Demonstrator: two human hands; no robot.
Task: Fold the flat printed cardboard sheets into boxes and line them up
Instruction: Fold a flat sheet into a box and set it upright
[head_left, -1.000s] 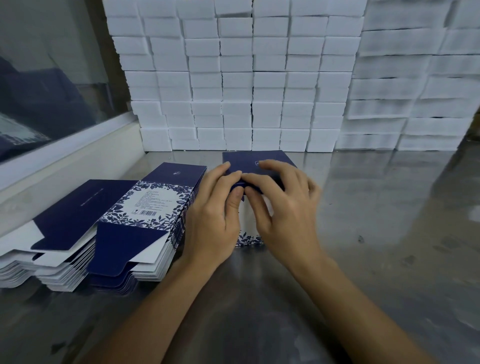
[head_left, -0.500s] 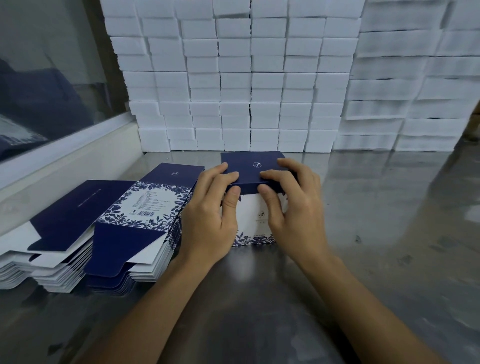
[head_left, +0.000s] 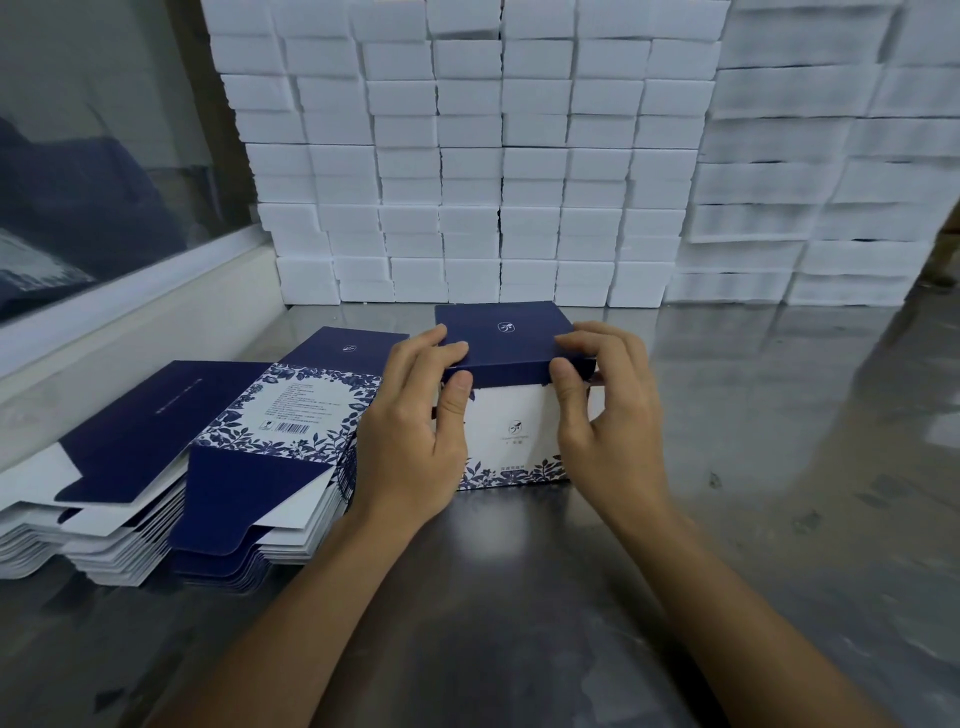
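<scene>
Nearest you the steel table (head_left: 519, 597) lies bare between your forearms and out to the right. Your left hand (head_left: 410, 431) and right hand (head_left: 608, 415) pinch the front corners of the navy lid on the upright box (head_left: 511, 395), thumbs on its front lip. The stack of flat sheets (head_left: 208, 457) sits just left of your left hand, and the wall of white blocks (head_left: 467, 171) rises close behind the box.

Upright navy-topped box (head_left: 511, 415) stands just beside the stacked flat printed sheets (head_left: 208, 457).

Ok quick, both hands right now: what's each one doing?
Left hand: pinches the left end of the box lid.
Right hand: pinches the lid's right end.
</scene>
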